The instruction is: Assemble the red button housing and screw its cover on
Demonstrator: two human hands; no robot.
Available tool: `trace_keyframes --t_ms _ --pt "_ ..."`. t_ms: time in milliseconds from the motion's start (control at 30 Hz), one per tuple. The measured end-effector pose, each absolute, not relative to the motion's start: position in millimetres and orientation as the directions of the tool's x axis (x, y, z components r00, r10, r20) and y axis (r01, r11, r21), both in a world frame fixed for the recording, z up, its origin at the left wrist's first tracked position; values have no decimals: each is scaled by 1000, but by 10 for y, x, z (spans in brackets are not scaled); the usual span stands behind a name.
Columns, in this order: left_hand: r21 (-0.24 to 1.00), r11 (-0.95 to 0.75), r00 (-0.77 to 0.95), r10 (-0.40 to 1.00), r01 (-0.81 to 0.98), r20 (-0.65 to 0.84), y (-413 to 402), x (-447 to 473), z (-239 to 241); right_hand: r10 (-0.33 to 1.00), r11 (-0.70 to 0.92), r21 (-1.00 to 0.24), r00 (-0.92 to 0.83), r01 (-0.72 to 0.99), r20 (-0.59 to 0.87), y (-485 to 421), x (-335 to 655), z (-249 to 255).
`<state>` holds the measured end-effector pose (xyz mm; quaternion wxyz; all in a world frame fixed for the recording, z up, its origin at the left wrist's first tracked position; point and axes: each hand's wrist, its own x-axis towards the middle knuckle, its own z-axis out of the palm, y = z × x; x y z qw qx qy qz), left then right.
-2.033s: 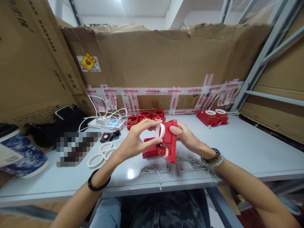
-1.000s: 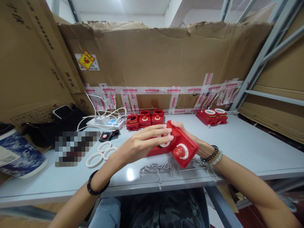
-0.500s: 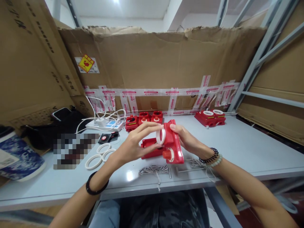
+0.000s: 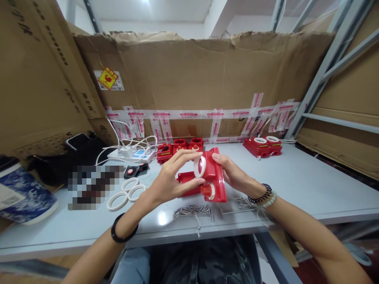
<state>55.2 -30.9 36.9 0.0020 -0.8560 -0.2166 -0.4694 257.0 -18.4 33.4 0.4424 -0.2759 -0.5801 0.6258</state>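
Note:
A red plastic housing (image 4: 215, 178) is held upright above the table between both hands. My right hand (image 4: 233, 173) grips its right side. My left hand (image 4: 170, 179) pinches a white ring (image 4: 199, 166) against the housing's upper opening with thumb and fingers. A red button with a white collar (image 4: 207, 191) sits in the lower opening. A second red housing piece (image 4: 186, 185) lies on the table behind the hands.
Several screws (image 4: 194, 210) lie near the table's front edge. Three white rings (image 4: 126, 191) rest to the left. Red housings stand at the back centre (image 4: 180, 149) and back right (image 4: 263, 145). A power strip with cables (image 4: 132, 154) and a cardboard wall (image 4: 207, 86) stand behind.
One second ago the housing lay tilted flat with my left hand pressed across it. Now it is turned upright again and my left fingers pinch the white ring at its top opening.

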Motion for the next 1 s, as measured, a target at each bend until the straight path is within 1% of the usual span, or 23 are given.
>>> trace_keyframes --t_ms 133,300,400,500,633,700,800,867,933,1000 --pt "90 -939 511 259 332 820 -295 539 349 875 84 -976 -453 -200 169 -190 2545 332" --pt "-56 -957 606 135 285 784 -332 524 372 836 6 -973 -533 -232 132 -204 2558 375" --pt "-132 -951 637 81 280 766 -353 529 386 834 -16 -976 -542 -218 107 -231 2572 407" --pt "-142 -938 634 98 317 767 -348 520 372 837 -39 -980 -542 -195 74 -253 2575 414" --pt "-84 -943 597 134 322 791 -310 493 333 823 -8 -985 -561 -174 92 -237 2580 375" --pt "-51 -947 570 148 318 809 -280 485 319 810 66 -984 -567 -164 149 -229 2589 363" --pt "51 -955 505 200 293 840 -227 491 306 782 303 -940 -523 -155 338 -252 2600 373" --pt "149 -955 447 254 256 858 -198 508 296 739 484 -866 -471 -125 481 -283 2599 379" --pt "233 -945 397 309 229 864 -187 533 279 678 631 -773 -438 -65 590 -300 2596 366" --pt "303 -928 364 365 217 857 -192 565 256 585 777 -628 -403 31 704 -289 2600 337"
